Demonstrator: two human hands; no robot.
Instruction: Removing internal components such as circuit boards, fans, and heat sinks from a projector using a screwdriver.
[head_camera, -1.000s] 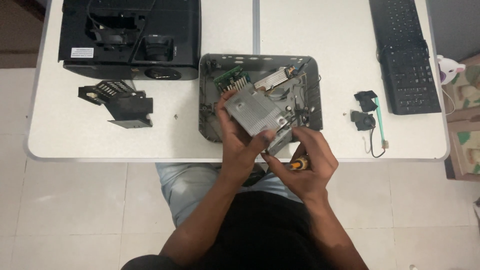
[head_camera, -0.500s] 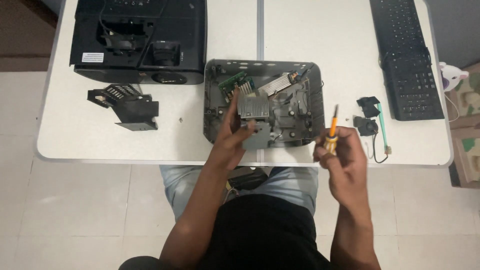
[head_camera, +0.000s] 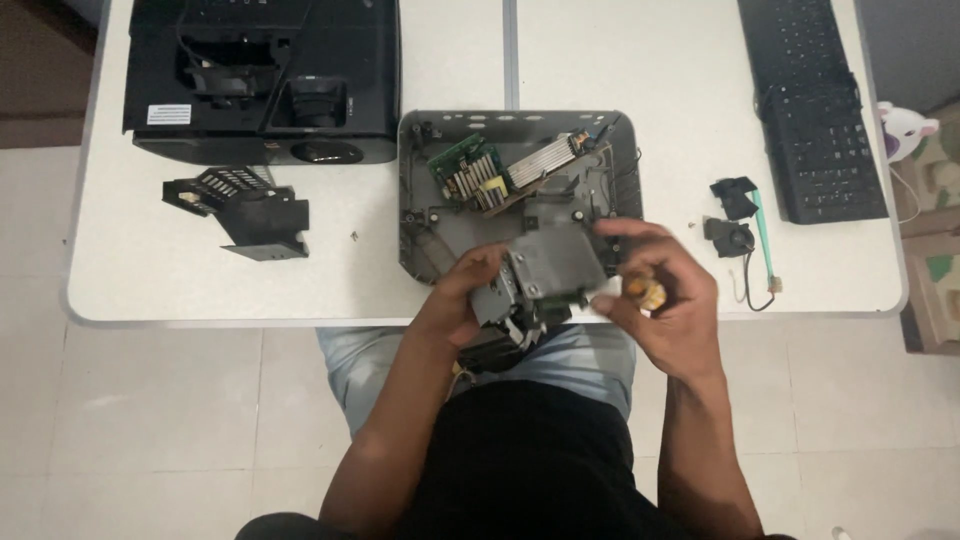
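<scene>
Gripped firmly in the left hand (head_camera: 462, 298) is a grey metal module (head_camera: 545, 272), fingers closed around its left side, and it is held at the centre of the frame, just over the near edge of the open grey chassis (head_camera: 420, 205). A yellow-handled screwdriver (head_camera: 645, 292) is clutched in the right hand (head_camera: 668, 300), whose fingertips are also pressed against the module's right side. For a clean job, the module would best be kept level and steadied from both sides, with the screwdriver tip kept away from the green circuit board (head_camera: 462, 160) further up. On the white table (head_camera: 180, 290), a black projector body (head_camera: 260, 75) is seen upper left, a black bracket (head_camera: 240, 205) below it, and a keyboard (head_camera: 810, 105) upper right.
</scene>
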